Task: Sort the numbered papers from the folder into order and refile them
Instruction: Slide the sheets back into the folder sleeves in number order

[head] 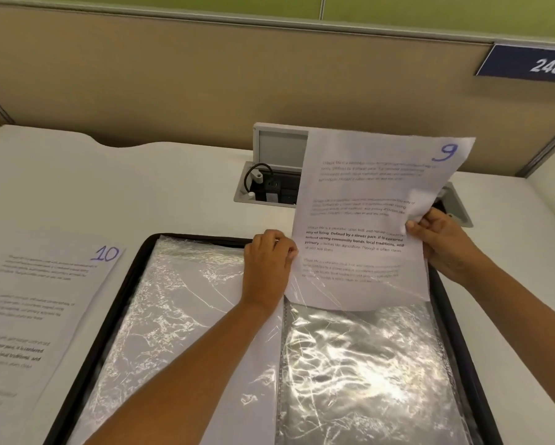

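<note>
Both hands are gripping: the left hand [267,258] pinching the crinkled clear plastic sleeve [359,364], the right hand [443,239] holding the white printed sheet marked 9 [366,203] (lower edge inside).

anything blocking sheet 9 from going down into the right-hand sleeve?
Nothing visible. Sheet 9 is already partly in the right-hand sleeve, its bottom edge under the plastic. The left hand holds the sleeve's mouth and the right hand grips the sheet's right edge. Sheet 10 lies aside on the desk.
</note>
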